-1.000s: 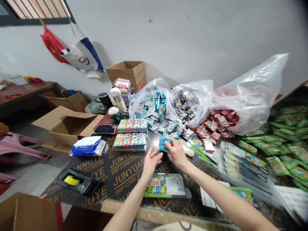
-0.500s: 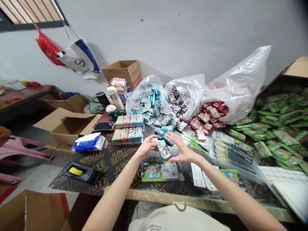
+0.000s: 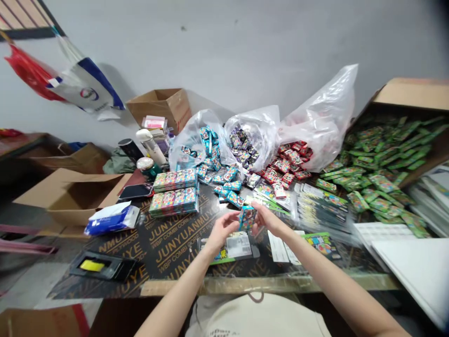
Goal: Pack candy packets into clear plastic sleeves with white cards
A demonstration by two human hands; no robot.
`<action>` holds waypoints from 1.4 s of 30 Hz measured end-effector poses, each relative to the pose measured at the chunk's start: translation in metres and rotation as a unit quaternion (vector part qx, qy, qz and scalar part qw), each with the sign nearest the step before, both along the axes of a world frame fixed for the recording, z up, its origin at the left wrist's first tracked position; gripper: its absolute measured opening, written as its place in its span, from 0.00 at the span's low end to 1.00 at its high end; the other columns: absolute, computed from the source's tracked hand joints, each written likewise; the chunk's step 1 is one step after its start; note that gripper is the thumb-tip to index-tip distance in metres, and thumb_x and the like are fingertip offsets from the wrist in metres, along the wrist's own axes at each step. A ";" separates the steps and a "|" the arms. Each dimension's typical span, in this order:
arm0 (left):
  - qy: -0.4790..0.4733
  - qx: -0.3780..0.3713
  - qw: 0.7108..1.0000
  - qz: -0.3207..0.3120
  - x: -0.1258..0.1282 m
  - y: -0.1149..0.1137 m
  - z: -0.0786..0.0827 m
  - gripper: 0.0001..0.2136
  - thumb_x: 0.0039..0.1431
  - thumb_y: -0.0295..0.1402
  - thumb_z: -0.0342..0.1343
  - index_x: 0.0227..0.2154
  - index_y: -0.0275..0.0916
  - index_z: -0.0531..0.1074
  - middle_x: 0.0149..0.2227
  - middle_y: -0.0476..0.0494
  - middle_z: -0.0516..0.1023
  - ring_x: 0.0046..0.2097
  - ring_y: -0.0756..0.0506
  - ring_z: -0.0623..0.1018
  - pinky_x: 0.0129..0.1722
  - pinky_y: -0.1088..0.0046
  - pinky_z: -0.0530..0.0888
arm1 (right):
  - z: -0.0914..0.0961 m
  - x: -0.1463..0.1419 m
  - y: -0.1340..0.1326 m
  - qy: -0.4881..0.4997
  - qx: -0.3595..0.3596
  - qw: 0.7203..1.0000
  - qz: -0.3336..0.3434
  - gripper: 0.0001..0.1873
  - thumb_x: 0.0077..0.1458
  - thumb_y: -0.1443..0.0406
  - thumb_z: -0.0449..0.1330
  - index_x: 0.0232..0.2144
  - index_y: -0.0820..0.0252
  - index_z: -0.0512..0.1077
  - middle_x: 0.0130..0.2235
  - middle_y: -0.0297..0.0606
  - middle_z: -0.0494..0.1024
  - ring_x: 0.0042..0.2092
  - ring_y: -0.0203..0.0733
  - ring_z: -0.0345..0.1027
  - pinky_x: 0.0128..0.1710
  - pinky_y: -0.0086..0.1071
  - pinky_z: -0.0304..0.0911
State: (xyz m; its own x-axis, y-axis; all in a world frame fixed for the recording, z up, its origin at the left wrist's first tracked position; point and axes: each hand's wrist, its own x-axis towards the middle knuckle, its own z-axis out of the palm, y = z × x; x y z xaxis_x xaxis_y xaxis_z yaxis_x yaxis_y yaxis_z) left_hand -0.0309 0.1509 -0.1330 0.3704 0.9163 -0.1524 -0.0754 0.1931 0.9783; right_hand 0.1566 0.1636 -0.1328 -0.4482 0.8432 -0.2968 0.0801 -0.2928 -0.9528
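A small blue box with a colourful printed front (image 3: pixel 247 218) is held upright above the table between my two hands. My left hand (image 3: pixel 223 230) pinches its left edge with the fingertips. My right hand (image 3: pixel 265 220) has its fingers closed on the right edge. Below them lies a flat printed green-and-black package (image 3: pixel 234 248), partly covered by my left hand. Just beyond my hands are several loose blue boxes (image 3: pixel 231 186), spilling from a clear plastic bag (image 3: pixel 182 142).
Purple boxes (image 3: pixel 242 145) and red boxes (image 3: pixel 280 169) spill from plastic bags. Green packets (image 3: pixel 382 187) heap from a carton at right. Wrapped stacks (image 3: pixel 174 200), a phone (image 3: pixel 136 191) and blue wipes pack (image 3: pixel 112 219) stand left. White sheets (image 3: pixel 414 262) lie right.
My right hand has closed in from beside the blue box and now grips its right edge. The box has turned more upright. The camera view has swung to the right.
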 end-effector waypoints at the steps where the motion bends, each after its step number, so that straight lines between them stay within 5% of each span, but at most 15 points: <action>1: 0.029 0.026 0.999 0.029 0.003 -0.001 -0.002 0.18 0.41 0.41 0.62 0.35 0.35 0.74 0.30 0.46 0.74 0.30 0.50 0.70 0.30 0.76 0.66 | -0.003 0.000 -0.001 -0.028 -0.036 0.999 0.004 0.40 0.52 0.41 0.32 0.35 0.66 0.70 0.23 0.41 0.73 0.18 0.37 0.66 0.21 0.32 0.64; 3: 0.073 0.026 0.995 0.061 0.008 -0.002 -0.005 0.14 0.39 0.41 0.63 0.22 0.33 0.73 0.20 0.51 0.69 0.23 0.53 0.65 0.25 0.78 0.61 | -0.004 -0.001 -0.006 -0.080 -0.024 0.996 0.013 0.42 0.51 0.40 0.31 0.40 0.65 0.68 0.25 0.42 0.74 0.20 0.39 0.68 0.22 0.34 0.65; 5: 0.078 -0.007 0.994 0.072 0.009 -0.001 -0.008 0.16 0.41 0.42 0.61 0.15 0.33 0.69 0.14 0.54 0.62 0.19 0.55 0.60 0.21 0.78 0.57 | 0.002 -0.001 -0.015 -0.124 0.115 0.986 -0.009 0.39 0.49 0.39 0.41 0.52 0.60 0.59 0.37 0.45 0.74 0.33 0.45 0.71 0.33 0.41 0.66; 8: 0.061 -0.041 0.996 0.054 0.008 -0.002 -0.011 0.18 0.43 0.44 0.59 0.14 0.34 0.67 0.13 0.55 0.61 0.18 0.56 0.58 0.20 0.78 0.56 | 0.014 -0.001 -0.027 -0.187 0.360 0.914 -0.016 0.51 0.36 0.46 0.62 0.59 0.55 0.47 0.53 0.46 0.62 0.55 0.53 0.55 0.53 0.46 0.51; 10: 0.063 -0.048 0.997 0.023 0.006 -0.005 -0.012 0.18 0.45 0.46 0.57 0.16 0.33 0.69 0.15 0.52 0.64 0.19 0.54 0.61 0.21 0.78 0.58 | 0.017 0.001 -0.033 -0.215 0.429 0.877 0.005 0.50 0.33 0.54 0.66 0.58 0.54 0.50 0.54 0.44 0.60 0.57 0.54 0.50 0.55 0.46 0.46; 14: 0.192 0.119 0.972 -0.071 -0.005 -0.013 -0.025 0.24 0.45 0.49 0.55 0.40 0.36 0.72 0.38 0.40 0.75 0.40 0.43 0.72 0.40 0.67 0.67 | 0.004 0.013 -0.035 -0.262 0.429 0.862 -0.068 0.37 0.36 0.65 0.62 0.52 0.55 0.58 0.50 0.42 0.64 0.52 0.51 0.57 0.52 0.43 0.49; 16: 0.305 0.246 0.912 -0.119 -0.012 -0.017 -0.038 0.36 0.35 0.48 0.63 0.51 0.41 0.64 0.51 0.38 0.67 0.52 0.37 0.65 0.52 0.58 0.59 | -0.006 0.023 -0.035 -0.302 0.411 0.855 -0.099 0.36 0.36 0.66 0.61 0.51 0.56 0.58 0.49 0.42 0.65 0.51 0.52 0.57 0.51 0.44 0.48; 18: 0.388 0.315 0.852 -0.155 -0.016 -0.020 -0.051 0.44 0.28 0.43 0.66 0.55 0.43 0.58 0.53 0.38 0.64 0.54 0.35 0.62 0.54 0.53 0.54 | -0.015 0.032 -0.036 -0.342 0.397 0.847 -0.092 0.37 0.36 0.64 0.62 0.51 0.56 0.57 0.49 0.42 0.65 0.51 0.53 0.56 0.50 0.45 0.48; 20: 0.422 0.338 0.826 -0.158 -0.018 -0.020 -0.058 0.45 0.31 0.39 0.65 0.57 0.43 0.54 0.51 0.39 0.65 0.52 0.36 0.63 0.53 0.54 0.56 | -0.020 0.037 -0.039 -0.372 0.390 0.839 -0.070 0.39 0.35 0.61 0.64 0.52 0.55 0.57 0.49 0.42 0.65 0.50 0.54 0.56 0.48 0.44 0.49; 26: 0.385 0.369 0.841 -0.087 -0.018 -0.014 -0.042 0.45 0.38 0.34 0.61 0.60 0.43 0.43 0.52 0.39 0.62 0.52 0.38 0.63 0.53 0.56 0.58 | -0.012 0.035 -0.045 -0.392 0.409 0.824 -0.009 0.38 0.36 0.60 0.65 0.51 0.55 0.58 0.49 0.42 0.65 0.50 0.53 0.55 0.47 0.43 0.48; 32: 0.347 0.362 0.859 -0.101 -0.021 -0.014 -0.031 0.46 0.39 0.31 0.61 0.60 0.43 0.41 0.52 0.39 0.61 0.52 0.40 0.63 0.53 0.58 0.60 | -0.008 0.029 -0.042 -0.333 0.414 0.845 0.062 0.39 0.37 0.58 0.65 0.52 0.55 0.56 0.51 0.42 0.64 0.51 0.51 0.55 0.49 0.43 0.48; 37: 0.336 0.337 0.876 -0.076 -0.028 -0.010 -0.028 0.47 0.39 0.32 0.62 0.60 0.42 0.39 0.52 0.40 0.62 0.53 0.41 0.63 0.54 0.60 0.59 | -0.015 0.022 -0.046 -0.290 0.436 0.850 -0.051 0.50 0.36 0.49 0.65 0.57 0.57 0.48 0.55 0.47 0.60 0.56 0.54 0.51 0.53 0.46 0.44; 42: 0.338 0.325 0.882 -0.049 -0.032 -0.005 -0.029 0.47 0.40 0.33 0.61 0.61 0.42 0.38 0.52 0.40 0.62 0.52 0.41 0.64 0.54 0.60 0.60 | -0.023 0.012 -0.024 -0.262 0.442 0.857 -0.027 0.27 0.55 0.56 0.51 0.56 0.54 0.52 0.48 0.40 0.70 0.50 0.45 0.61 0.54 0.45 0.43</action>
